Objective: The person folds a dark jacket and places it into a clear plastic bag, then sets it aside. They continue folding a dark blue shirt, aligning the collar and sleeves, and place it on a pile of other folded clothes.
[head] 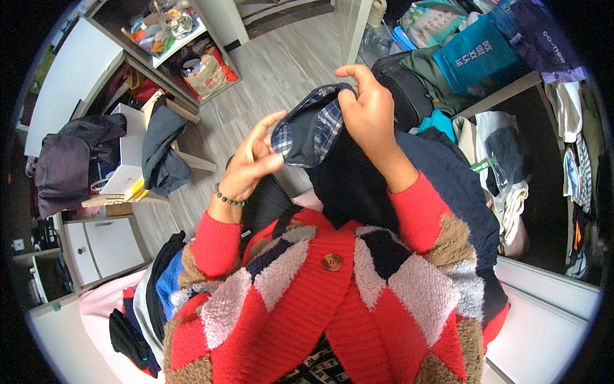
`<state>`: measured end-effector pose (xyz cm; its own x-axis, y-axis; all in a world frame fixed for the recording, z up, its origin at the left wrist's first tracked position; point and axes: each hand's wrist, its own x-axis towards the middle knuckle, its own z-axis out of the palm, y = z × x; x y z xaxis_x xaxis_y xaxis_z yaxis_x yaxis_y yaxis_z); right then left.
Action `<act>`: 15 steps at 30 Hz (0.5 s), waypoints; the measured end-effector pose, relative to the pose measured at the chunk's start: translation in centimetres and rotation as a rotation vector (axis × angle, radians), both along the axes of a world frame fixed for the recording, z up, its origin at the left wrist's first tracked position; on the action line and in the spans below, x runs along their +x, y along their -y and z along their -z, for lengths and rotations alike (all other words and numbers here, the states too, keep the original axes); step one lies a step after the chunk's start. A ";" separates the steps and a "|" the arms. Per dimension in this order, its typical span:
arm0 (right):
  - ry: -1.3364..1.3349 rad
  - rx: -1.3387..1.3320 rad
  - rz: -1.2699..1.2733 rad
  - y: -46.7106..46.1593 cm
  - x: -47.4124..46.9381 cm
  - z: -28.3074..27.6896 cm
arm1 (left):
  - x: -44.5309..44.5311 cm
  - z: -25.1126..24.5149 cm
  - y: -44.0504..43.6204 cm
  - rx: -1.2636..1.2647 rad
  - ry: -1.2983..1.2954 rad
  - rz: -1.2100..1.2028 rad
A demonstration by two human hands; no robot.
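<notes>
Between my two hands is a dark cloth item (pixel 303 139) with navy-and-white plaid panels, its oval opening facing up. Whether it is a cap or part of a garment, I cannot tell. My left hand (pixel 252 156), with a beaded bracelet at the wrist, grips the left end between thumb and fingers. At the upper right end, my right hand (pixel 368 103) pinches the edge, its index finger bent outward. Below the right hand, dark navy cloth (pixel 355 187) lies over my lap; I cannot tell whether it joins the plaid item.
Folded clothes (pixel 148 297) lie on pink cloth at my left. A white box (pixel 125 153) and a grey garment (pixel 165 149) rest on a chair. On the right are a teal bag (pixel 475 55), a black bag (pixel 405 91) and an open wardrobe compartment (pixel 542 144) with clothes.
</notes>
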<state>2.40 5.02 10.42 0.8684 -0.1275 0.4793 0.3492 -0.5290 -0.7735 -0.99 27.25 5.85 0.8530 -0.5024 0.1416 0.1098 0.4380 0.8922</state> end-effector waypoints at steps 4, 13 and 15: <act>-0.169 0.088 -0.186 -0.6 0.4 0.1 | 0.5 0.5 -1.5 0.402 -0.049 -0.427; -0.206 -0.320 -0.187 5.2 2.0 3.7 | 7.6 5.3 -12.0 0.580 -0.064 -0.701; -0.324 -0.623 -0.110 6.9 0.3 7.0 | 7.5 8.8 -12.0 0.790 -0.170 -0.646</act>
<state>2.65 -1.90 3.44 0.9717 0.1826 0.1502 0.2294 -0.8816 -0.4125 6.56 39.28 -2.92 0.9708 0.1616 -0.1774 0.2137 -0.2456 0.9455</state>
